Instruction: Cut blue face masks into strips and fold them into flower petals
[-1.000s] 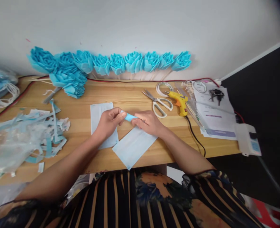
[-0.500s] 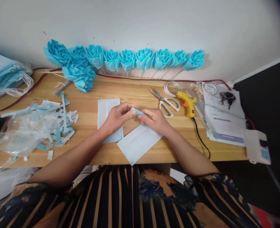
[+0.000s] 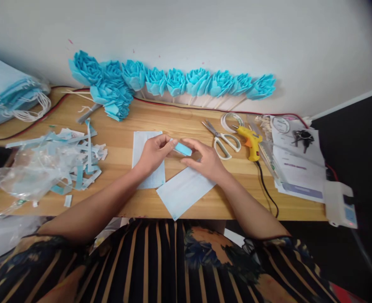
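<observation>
A small folded piece of blue mask fabric is pinched at its left end between the thumb and fingers of my left hand. My right hand is open around the piece's right end, thumb and fingers apart; whether a fingertip touches it I cannot tell. Beneath my left hand lies a flat pale mask sheet, partly covered by it. Another pale sheet lies slanted below my right hand, near the table's front edge.
Blue fabric flowers on sticks lean along the wall. Scissors, a tape roll and a yellow glue gun lie right; its black cord runs frontward. Scraps and clear plastic are left, stacked masks behind. Papers hold keys.
My right hand's fingers have come off the blue piece and spread apart. More of the piece shows, still pinched by my left hand. The whole view has shifted slightly.
</observation>
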Action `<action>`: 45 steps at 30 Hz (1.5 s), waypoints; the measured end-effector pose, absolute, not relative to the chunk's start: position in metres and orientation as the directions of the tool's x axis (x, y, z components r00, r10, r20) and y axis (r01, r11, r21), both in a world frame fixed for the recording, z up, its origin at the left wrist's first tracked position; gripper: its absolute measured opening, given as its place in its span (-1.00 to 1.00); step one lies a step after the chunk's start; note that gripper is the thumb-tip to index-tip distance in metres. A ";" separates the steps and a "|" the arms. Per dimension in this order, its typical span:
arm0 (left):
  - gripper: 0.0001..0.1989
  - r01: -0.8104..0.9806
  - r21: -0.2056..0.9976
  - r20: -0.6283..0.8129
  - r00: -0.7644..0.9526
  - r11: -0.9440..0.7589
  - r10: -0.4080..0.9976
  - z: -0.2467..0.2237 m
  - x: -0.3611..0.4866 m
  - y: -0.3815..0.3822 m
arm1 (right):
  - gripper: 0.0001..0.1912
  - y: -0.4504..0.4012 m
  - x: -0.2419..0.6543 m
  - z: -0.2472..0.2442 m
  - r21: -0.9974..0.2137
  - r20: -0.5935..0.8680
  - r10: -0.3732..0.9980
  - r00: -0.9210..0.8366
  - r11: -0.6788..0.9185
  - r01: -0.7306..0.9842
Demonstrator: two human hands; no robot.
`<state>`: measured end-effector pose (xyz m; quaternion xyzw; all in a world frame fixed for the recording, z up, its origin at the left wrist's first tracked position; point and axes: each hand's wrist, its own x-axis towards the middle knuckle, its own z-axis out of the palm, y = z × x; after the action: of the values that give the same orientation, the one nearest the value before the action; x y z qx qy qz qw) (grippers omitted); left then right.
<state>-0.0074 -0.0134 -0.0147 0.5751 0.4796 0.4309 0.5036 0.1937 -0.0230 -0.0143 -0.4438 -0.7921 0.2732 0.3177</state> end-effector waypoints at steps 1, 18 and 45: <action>-0.61 0.092 0.996 -0.005 0.176 -0.011 0.984 -0.014 -0.007 -0.013 | -0.53 -0.023 0.193 -0.014 -0.704 0.283 0.874 -0.396 0.469 0.533; -0.70 -0.009 0.999 0.043 0.330 -0.042 0.943 -0.014 -0.007 -0.013 | -0.63 -0.021 0.193 -0.015 -0.995 -0.057 0.965 -0.254 -0.034 0.092; -0.74 -0.058 0.998 0.051 0.280 -0.036 0.959 -0.014 -0.006 -0.012 | -0.81 -0.024 0.192 -0.011 -0.711 0.484 0.869 -0.104 0.460 0.531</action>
<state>-0.0063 -0.0125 -0.0138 0.5634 0.3995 0.4477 0.5679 0.1925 -0.0245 -0.0111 -0.4861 -0.7201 0.1833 0.4600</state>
